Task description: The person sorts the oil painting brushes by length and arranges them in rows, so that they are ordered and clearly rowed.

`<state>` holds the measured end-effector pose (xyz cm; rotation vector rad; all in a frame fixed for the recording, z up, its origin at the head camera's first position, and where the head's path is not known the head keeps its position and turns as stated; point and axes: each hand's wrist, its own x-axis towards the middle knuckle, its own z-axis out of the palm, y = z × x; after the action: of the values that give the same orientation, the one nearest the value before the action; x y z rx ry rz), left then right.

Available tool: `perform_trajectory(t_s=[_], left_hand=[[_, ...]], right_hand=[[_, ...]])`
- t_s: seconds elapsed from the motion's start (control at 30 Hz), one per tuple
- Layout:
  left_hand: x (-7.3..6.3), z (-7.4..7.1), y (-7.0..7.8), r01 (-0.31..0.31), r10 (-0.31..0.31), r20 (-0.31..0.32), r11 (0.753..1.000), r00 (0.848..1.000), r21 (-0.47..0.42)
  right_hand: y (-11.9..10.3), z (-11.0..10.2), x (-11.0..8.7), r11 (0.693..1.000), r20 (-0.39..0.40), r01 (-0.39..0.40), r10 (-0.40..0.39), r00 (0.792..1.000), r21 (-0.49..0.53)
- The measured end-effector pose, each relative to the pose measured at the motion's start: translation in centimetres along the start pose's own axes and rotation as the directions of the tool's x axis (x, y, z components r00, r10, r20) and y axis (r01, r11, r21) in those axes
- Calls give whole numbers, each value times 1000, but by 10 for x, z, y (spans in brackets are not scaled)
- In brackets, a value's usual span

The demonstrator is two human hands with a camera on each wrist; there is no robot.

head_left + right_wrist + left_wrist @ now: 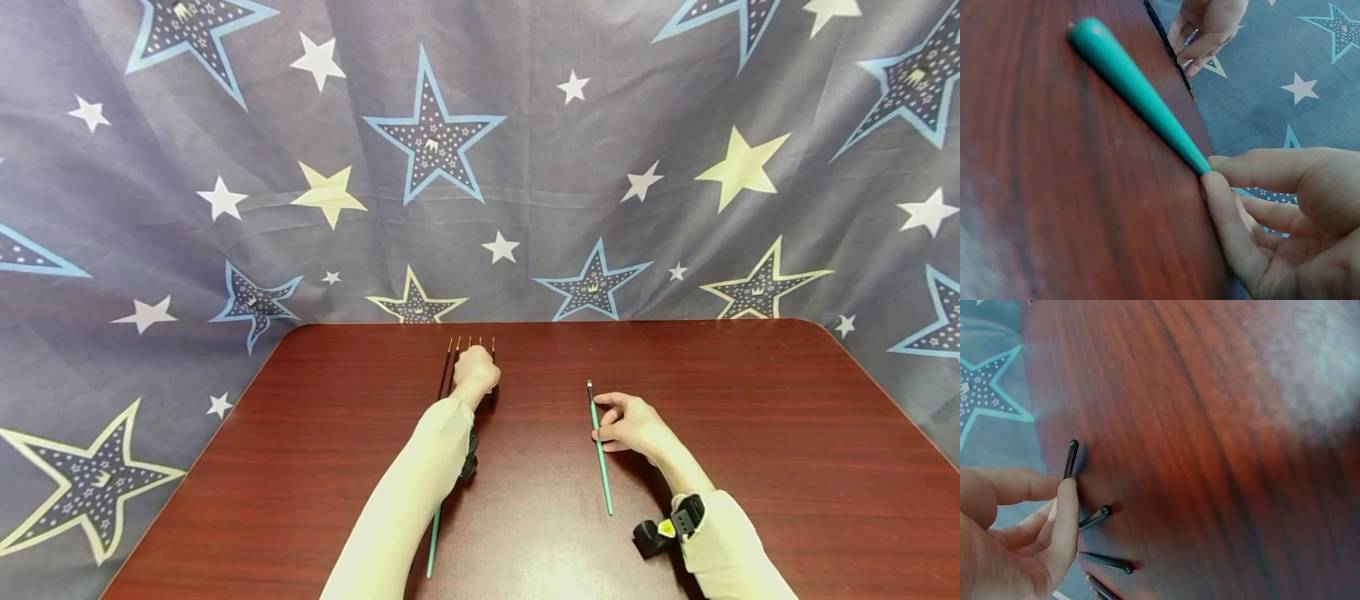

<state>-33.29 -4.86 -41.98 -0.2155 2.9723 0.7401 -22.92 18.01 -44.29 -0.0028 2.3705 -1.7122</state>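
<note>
My left hand is at the far left-middle of the table, over a row of thin black brushes whose light tips point to the back edge. Thumb and finger pinch one black-handled paintbrush, its rounded end sticking up past the fingertips. More black brushes lie beside it, partly hidden by the hand. My right hand, right of centre, pinches a paintbrush with a green handle and a dark upper part. In the right wrist view its thick green end points away from the fingers.
Another green handle shows beside my left forearm, its other end hidden under the sleeve. The reddish-brown wooden table ends at the back against a grey curtain with stars. Each wrist wears a black camera strap.
</note>
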Motion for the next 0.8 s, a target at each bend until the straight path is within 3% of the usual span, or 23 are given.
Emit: perform_trajectory(t_s=[0.33,0.8], left_hand=[[-2,1,0,13,-13,-32,1000,999,13],[-14,-7,-5,-48,46,-49,998,998,-38]], right_hand=[[0,0,0,1000,-3,9,-9,1000,-3],[-2,2,-1,998,-34,4,-6,999,-57]])
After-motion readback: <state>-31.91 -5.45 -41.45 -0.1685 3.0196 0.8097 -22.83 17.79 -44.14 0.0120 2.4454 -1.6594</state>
